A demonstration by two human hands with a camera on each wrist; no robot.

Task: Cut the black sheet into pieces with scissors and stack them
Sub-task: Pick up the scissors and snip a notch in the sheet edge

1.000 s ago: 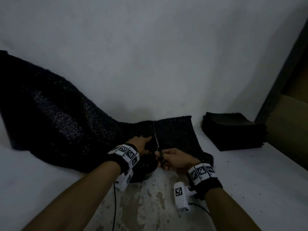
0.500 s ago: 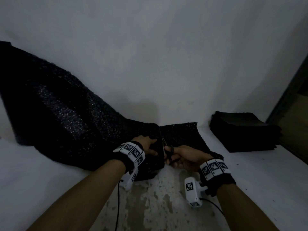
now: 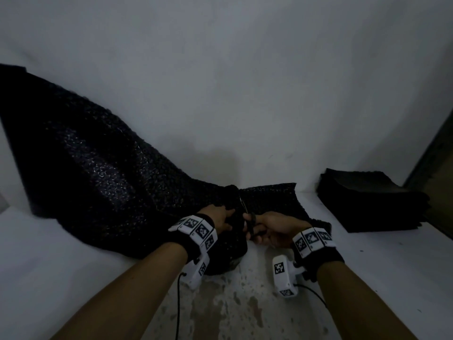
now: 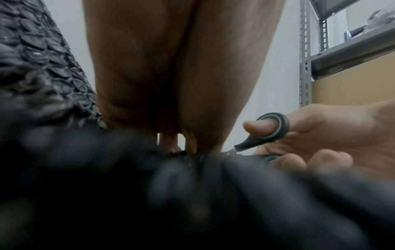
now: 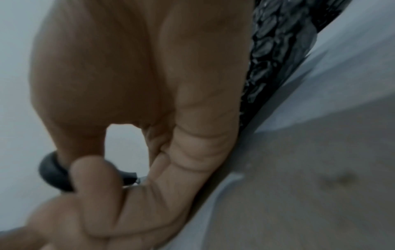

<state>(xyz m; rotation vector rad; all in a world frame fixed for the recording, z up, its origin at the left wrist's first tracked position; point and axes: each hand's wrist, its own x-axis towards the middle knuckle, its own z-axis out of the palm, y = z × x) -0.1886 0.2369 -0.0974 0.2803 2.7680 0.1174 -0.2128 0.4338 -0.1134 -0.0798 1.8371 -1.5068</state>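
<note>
A long black bubble-textured sheet [image 3: 98,182] drapes from the wall at the left down onto the white table. My left hand [image 3: 220,217] grips a bunched fold of it just left of the cut line. My right hand [image 3: 272,229] holds grey-handled scissors [image 3: 247,217], thumb through the upper ring [image 4: 271,125], blades pointing away into the sheet. A nearly severed piece [image 3: 272,200] lies to the right of the blades. The blade tips are hidden in the dark material.
A stack of cut black pieces [image 3: 370,202] sits on the table at the right. Beyond it stands a metal shelf [image 4: 305,67] with a cardboard box [image 4: 352,84]. The table [image 3: 245,303] near me has worn, stained patches.
The scissors have advanced farther away along the cut line, and both hands have moved forward with them. The left hand has bunched the sheet more.
</note>
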